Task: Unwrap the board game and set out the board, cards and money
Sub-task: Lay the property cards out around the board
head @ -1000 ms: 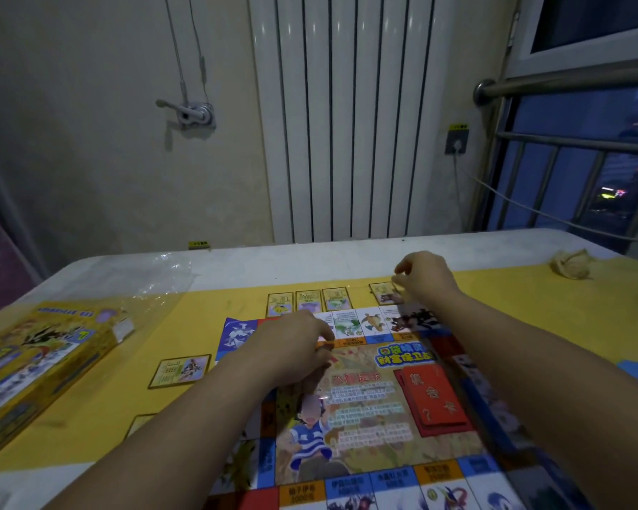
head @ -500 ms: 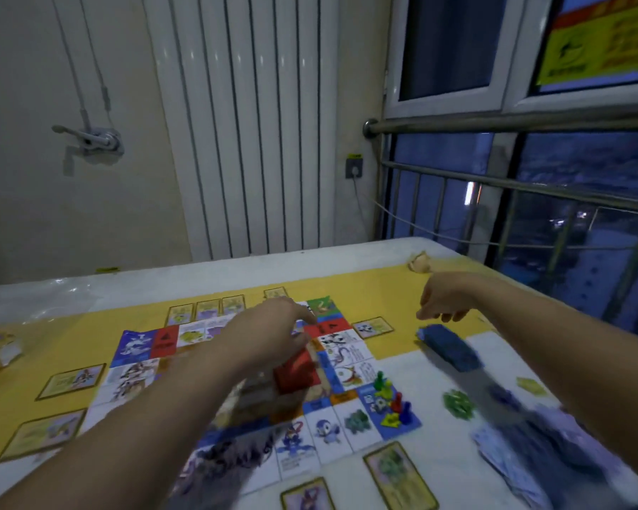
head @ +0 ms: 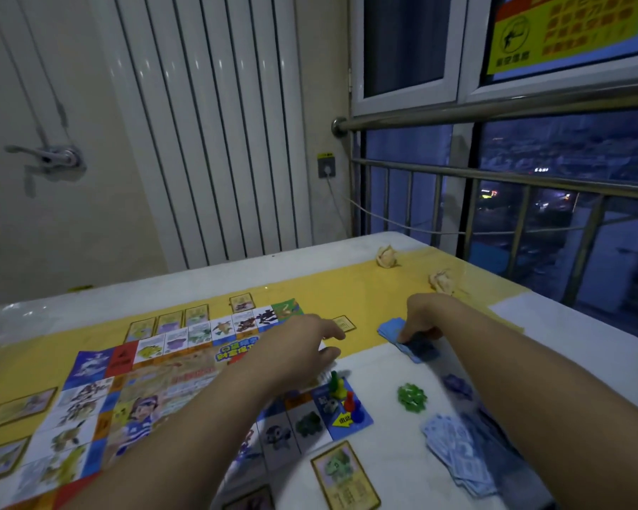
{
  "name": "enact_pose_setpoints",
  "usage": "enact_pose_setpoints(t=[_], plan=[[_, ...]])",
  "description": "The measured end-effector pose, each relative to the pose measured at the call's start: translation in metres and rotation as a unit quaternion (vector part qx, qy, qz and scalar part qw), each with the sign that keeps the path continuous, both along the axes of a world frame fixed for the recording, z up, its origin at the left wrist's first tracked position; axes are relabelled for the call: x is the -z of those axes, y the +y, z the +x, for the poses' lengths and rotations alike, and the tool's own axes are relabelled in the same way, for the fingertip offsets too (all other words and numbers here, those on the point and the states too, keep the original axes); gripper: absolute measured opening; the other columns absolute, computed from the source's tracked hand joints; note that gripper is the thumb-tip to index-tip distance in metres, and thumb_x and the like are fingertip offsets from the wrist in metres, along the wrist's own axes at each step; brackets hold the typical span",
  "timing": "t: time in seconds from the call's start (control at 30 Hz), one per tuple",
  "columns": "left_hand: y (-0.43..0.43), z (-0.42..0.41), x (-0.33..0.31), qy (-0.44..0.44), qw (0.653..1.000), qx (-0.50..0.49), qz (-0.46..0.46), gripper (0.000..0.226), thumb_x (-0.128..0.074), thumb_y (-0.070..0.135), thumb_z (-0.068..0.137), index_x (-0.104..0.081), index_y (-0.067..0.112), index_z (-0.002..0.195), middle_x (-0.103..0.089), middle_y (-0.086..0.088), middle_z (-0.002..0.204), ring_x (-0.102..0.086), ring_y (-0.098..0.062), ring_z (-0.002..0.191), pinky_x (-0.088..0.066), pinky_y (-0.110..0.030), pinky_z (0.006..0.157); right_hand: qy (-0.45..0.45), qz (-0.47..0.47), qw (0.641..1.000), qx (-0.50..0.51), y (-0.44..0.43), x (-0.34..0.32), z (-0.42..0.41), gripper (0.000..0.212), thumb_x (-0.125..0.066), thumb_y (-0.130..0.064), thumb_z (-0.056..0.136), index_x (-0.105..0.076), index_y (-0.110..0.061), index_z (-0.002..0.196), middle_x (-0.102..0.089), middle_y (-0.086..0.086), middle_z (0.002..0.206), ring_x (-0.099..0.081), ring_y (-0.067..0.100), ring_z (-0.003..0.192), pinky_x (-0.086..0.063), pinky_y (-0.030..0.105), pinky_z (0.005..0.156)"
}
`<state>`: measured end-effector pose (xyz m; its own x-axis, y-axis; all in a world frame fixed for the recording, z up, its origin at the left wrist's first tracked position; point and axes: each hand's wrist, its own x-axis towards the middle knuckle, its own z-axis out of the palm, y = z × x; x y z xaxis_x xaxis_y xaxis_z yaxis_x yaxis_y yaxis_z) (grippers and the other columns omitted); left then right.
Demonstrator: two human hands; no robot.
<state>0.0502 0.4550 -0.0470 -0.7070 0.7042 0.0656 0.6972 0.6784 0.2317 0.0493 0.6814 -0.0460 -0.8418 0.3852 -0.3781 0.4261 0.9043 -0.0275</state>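
Starting at the left, we see picture cards (head: 19, 406) lying flat on the yellow cloth (head: 347, 288) beside the unfolded board (head: 155, 380), and our left hand (head: 299, 347) reaches over the board's right edge, its fingers straight and loosely spread and holding nothing. Just nearer us, coloured pawns (head: 341, 393) stand together on the board's blue corner square, and a single card (head: 345, 480) lies on the white table (head: 383, 454). Further right sits a small heap of green tokens (head: 412, 397), while our right hand (head: 428, 318) curls its fingers down around a stack of blue cards (head: 393, 329), and the paper money (head: 457, 454) lies in a loose pile beside our right forearm.
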Motion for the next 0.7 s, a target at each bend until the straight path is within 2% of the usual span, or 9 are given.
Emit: enact_pose_setpoints(t=[0.3,0.37,0.4,0.43,0.47,0.5,0.57,0.63,0.7], plan=[[0.004,-0.002,0.008,-0.039,0.998,-0.009,0.044,0.033,-0.048,0.033,0.098,-0.052,0.031,0.131,-0.05,0.009,0.137,-0.048,-0.011,0.121,-0.041,-0.026,0.092,-0.018,-0.036,0.999,0.001,0.006,0.002,-0.004,0.04,-0.065,-0.041,0.087,-0.046,-0.011,0.069,-0.045,0.006,0.069,-0.043,0.019,0.058,-0.038,0.034,0.07],[0.002,-0.001,0.008,-0.05,0.997,-0.017,0.062,0.033,-0.048,0.032,0.098,-0.053,0.03,0.13,-0.051,0.01,0.136,-0.049,-0.009,0.118,-0.041,-0.024,0.091,-0.017,-0.036,0.999,-0.009,0.003,0.001,-0.001,0.036,-0.062,-0.04,0.089,-0.054,-0.006,0.08,-0.049,0.007,0.074,-0.045,0.02,0.062,-0.038,0.033,0.071],[0.0,0.0,0.008,-0.054,0.996,-0.021,0.074,0.032,-0.048,0.031,0.098,-0.053,0.03,0.13,-0.052,0.01,0.134,-0.05,-0.008,0.115,-0.041,-0.023,0.089,-0.021,-0.031,0.999,-0.012,-0.001,0.0,0.001,0.034,-0.06,-0.038,0.091,-0.058,-0.004,0.095,-0.052,0.009,0.081,-0.047,0.022,0.066,-0.038,0.032,0.07],[-0.002,0.001,0.008,-0.059,0.994,-0.025,0.087,0.032,-0.048,0.03,0.098,-0.054,0.03,0.129,-0.053,0.011,0.132,-0.051,-0.006,0.112,-0.04,-0.022,0.087,-0.014,-0.027,0.999,-0.024,-0.005,0.001,0.001,0.033,-0.057,-0.033,0.094,-0.058,-0.004,0.11,-0.053,0.012,0.086,-0.046,0.023,0.07,-0.037,0.031,0.068],[-0.005,0.003,0.008,-0.066,0.992,-0.029,0.103,0.031,-0.049,0.029,0.098,-0.055,0.029,0.129,-0.054,0.011,0.13,-0.051,-0.004,0.108,-0.04,-0.02,0.086,-0.014,-0.021,0.999,-0.043,-0.01,0.001,0.002,0.026,-0.052,-0.025,0.097,-0.057,-0.005,0.113,-0.05,0.015,0.083,-0.042,0.023,0.067,-0.035,0.028,0.063],[-0.008,0.005,0.008,-0.074,0.989,-0.032,0.121,0.031,-0.049,0.029,0.098,-0.055,0.03,0.128,-0.055,0.012,0.129,-0.051,-0.003,0.105,-0.04,-0.02,0.085,-0.011,-0.023,0.998,-0.065,-0.015,0.005,0.002,0.013,-0.047,-0.014,0.098,-0.058,-0.009,0.1,-0.04,0.014,0.071,-0.032,0.021,0.06,-0.029,0.026,0.057],[-0.018,0.011,0.006,-0.085,0.983,-0.042,0.155,0.029,-0.049,0.028,0.098,-0.057,0.031,0.126,-0.058,0.013,0.124,-0.053,0.0,0.102,-0.042,-0.019,0.084,-0.012,-0.014,0.996,-0.086,-0.022,0.015,0.0,0.02,-0.045,-0.002,0.093,-0.049,-0.016,0.079,-0.032,0.01,0.065,-0.019,0.018,0.055,-0.021,0.029,0.055],[-0.03,0.019,0.002,-0.094,0.972,-0.053,0.208,0.027,-0.048,0.026,0.098,-0.057,0.033,0.123,-0.06,0.014,0.12,-0.055,0.001,0.101,-0.045,-0.018,0.084,0.049,-0.073,0.993,-0.081,-0.031,0.008,0.005,0.01,-0.048,-0.005,0.092,-0.053,-0.007,0.101,-0.051,0.012,0.086,-0.029,0.017,0.059,-0.024,0.028,0.054],[-0.041,0.031,-0.005,-0.14,0.94,-0.071,0.303,0.027,-0.049,0.023,0.098,-0.052,0.039,0.119,-0.06,0.013,0.12,-0.055,0.002,0.102,-0.047,-0.015,0.082,0.174,-0.172,0.966,-0.081,-0.046,-0.008,0.018,0.014,-0.047,-0.008,0.094,-0.047,-0.004,0.107,-0.049,0.014,0.095,-0.039,0.021,0.068,-0.029,0.028,0.058]])
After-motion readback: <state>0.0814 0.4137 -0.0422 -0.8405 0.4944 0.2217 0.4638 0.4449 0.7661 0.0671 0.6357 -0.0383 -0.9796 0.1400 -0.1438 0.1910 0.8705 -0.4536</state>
